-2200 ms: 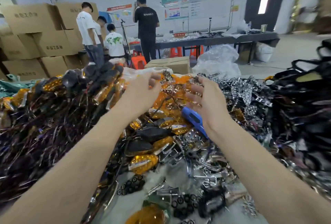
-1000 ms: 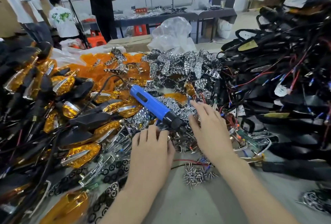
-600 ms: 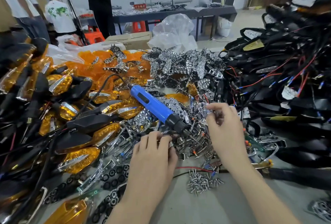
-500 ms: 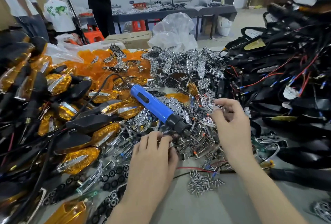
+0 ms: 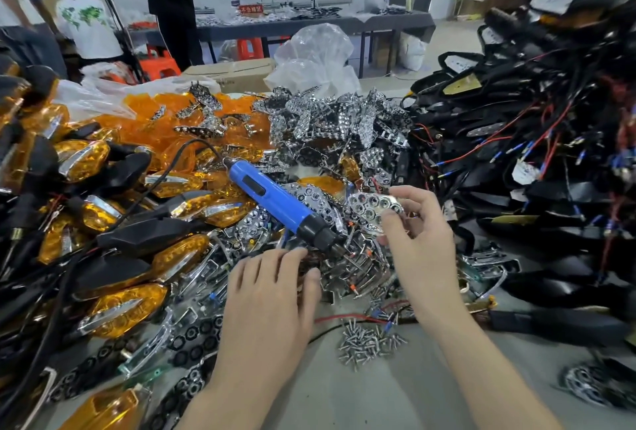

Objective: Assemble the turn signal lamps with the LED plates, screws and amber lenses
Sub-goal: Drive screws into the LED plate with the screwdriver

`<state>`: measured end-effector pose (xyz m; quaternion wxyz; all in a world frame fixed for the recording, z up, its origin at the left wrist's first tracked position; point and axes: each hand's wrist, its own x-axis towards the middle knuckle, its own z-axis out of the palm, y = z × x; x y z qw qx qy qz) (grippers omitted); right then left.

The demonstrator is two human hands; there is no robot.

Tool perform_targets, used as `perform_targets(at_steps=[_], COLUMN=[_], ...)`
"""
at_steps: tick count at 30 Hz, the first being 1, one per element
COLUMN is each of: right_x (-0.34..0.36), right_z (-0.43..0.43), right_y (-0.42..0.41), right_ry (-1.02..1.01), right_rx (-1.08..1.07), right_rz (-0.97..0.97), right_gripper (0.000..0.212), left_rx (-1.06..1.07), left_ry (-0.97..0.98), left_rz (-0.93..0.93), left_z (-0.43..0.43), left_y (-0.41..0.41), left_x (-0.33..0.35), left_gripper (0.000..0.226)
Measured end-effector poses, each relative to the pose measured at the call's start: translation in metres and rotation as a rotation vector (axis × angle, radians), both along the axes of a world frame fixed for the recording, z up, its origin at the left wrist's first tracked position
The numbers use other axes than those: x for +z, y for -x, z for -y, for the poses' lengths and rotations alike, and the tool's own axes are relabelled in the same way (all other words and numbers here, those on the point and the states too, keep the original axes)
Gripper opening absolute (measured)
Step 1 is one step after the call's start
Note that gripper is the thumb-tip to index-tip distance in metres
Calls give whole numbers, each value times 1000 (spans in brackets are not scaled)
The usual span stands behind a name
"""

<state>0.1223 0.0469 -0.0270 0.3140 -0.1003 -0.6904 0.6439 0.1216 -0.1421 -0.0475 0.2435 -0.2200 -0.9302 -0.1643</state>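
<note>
Here, right hand [image 5: 418, 244] pinches shiny, dimpled, oval LED plate [image 5: 370, 209].

The driver [image 5: 272, 201] is coloured bright blue, with a black nose. The lenses [image 5: 155, 109] are tinted amber. A honeycomb of round cells is shown across the chrome plate [image 5: 368, 209]. The housings [image 5: 144, 235] are black, the wires [image 5: 488, 146] red and blue, the screws [image 5: 368, 343] silver. The surface [image 5: 395, 395] is finished in dull grey.
</note>
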Motion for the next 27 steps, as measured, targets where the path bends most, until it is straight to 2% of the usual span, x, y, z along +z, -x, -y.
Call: perform_targets(at_steps=[2,5,7,10,14,17,23,25,27], right_x=[0,1,1,2,-1,-2,-2,0,9], right_z=[1,2,4,8,9,10,13,16,14], right_y=[-4,-11,-13,-13,-14,-17,-20,-23,-23], right_ry=[-8,-95,-145,-207,-309,-405,-558,-450,-120], right_rx=[3,6,18,50,91,141,248,314,330], right_rz=[-8,-42,-67,-113,-117,-88,-107,-95,-73], right_gripper=[34,32,31,33,27,18,13,16,19], left_rx=[-32,-140,-215,-311,-309,-294,-235,-241,-254], left_ry=[-71,-328,-556,-873,-1058,-1253,-1359,-1362,-1324], left_rz=[-7,80,254,544,628,744,742,699,630], left_z=[0,-7,-20,-43,-62,-64,-54,-51,-49], left_y=[-3,-11,-15,-14,-8,-3,8,7,4], left_x=[4,15,25,35,32,25,18,18,18], left_gripper=[37,28,19,19,16,32,38,35,25])
